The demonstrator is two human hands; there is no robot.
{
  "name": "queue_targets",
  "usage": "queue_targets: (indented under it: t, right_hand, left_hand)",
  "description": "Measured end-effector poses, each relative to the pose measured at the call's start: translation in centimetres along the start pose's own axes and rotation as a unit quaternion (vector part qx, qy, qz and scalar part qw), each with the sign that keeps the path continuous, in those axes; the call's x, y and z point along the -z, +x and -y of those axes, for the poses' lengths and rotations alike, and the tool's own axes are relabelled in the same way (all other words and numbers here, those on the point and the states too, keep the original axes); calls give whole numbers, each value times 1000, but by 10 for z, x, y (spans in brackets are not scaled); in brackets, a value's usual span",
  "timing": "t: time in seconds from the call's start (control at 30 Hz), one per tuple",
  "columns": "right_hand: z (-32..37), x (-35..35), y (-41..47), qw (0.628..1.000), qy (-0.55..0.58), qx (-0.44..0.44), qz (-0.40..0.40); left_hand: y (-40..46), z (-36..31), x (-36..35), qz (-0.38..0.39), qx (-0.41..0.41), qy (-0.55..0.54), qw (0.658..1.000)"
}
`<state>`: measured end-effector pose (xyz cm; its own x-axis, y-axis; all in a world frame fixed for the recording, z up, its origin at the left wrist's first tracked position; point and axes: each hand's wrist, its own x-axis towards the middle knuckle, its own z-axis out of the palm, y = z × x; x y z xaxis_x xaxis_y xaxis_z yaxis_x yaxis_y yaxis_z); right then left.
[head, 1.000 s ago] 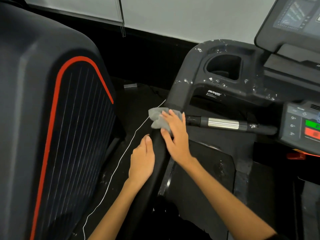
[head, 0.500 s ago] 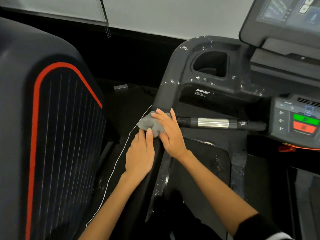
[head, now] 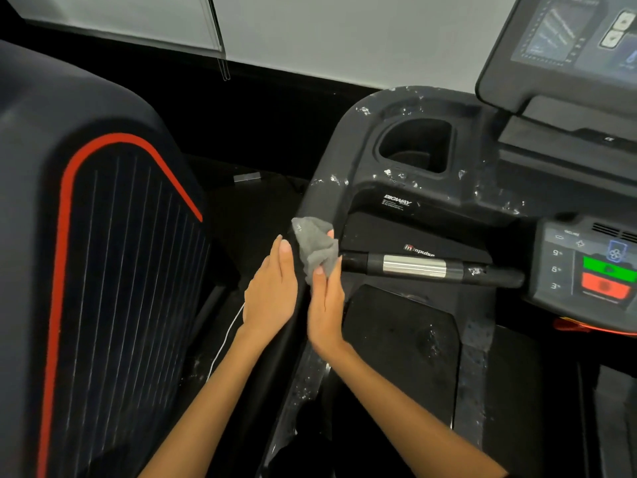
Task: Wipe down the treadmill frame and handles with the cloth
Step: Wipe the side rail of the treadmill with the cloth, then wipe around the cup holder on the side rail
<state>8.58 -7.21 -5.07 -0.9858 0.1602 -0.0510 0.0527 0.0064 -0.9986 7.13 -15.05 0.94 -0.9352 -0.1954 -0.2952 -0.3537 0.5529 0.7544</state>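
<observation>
A small grey cloth (head: 315,248) lies bunched against the treadmill's black left frame arm (head: 327,188), just where the handle bar (head: 413,267) with its silver sensor joins it. My right hand (head: 325,305) is turned edge-on and holds the cloth, thumb on its front and a fingertip showing behind it. My left hand (head: 272,291) lies flat with straight fingers along the left side of the same arm, beside the cloth. White flecks dot the frame around the cup holder (head: 417,146).
A neighbouring black machine with red trim (head: 86,236) stands close on the left. A thin white cable (head: 224,339) runs over the dark floor between them. The button panel (head: 586,267) and the screen (head: 568,39) are on the right.
My right hand has turned from lying flat on the cloth to holding it edge-on. My left hand has slid up the frame arm until it is beside the cloth.
</observation>
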Motion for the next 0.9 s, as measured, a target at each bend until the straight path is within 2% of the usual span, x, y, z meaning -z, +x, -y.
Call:
queue_targets:
  t: [0.2,0.33,0.47,0.53,0.57,0.6,0.67,0.7,0.73,0.77,0.8,0.87,0.9]
  right_hand:
    - [2,30,-19,996,16,17,82]
    - [34,49,7,998,51,23,22]
    - [53,49,57,992,89,90,6]
    - [55,43,81,991,24,122,49]
    - [53,40,90,983,-38,150,98]
    - [50,36,96,963,-118,187,157]
    - [43,29,101,880,-303,268,251]
    - [39,27,100,837,-370,296,274]
    - [37,27,99,814,-404,306,284]
    - [37,27,99,812,-402,303,294]
    - [39,30,100,828,-366,282,316]
    - [50,39,105,892,-200,174,366]
    - [54,45,107,922,-102,105,360]
  left_hand:
    - [3,-8,-2,-8,52,-27,998]
    - [10,-15,-5,-28,11,-38,999]
    - [27,-31,-11,-138,-82,-112,981]
    - [34,-42,-13,-201,-123,-121,964]
    - [36,-48,-12,-233,-147,-124,953]
    - [38,-53,-11,-261,-169,-125,942]
    - [39,-59,-10,-290,-199,-107,930]
    - [39,-60,-11,-289,-209,-84,930]
    - [39,-58,-13,-276,-212,-59,935]
    - [38,-56,-16,-258,-203,-42,944]
    - [37,-52,-18,-241,-186,-32,952]
    - [34,-45,-25,-209,-151,-11,966]
    - [32,-40,-29,-190,-141,18,971]
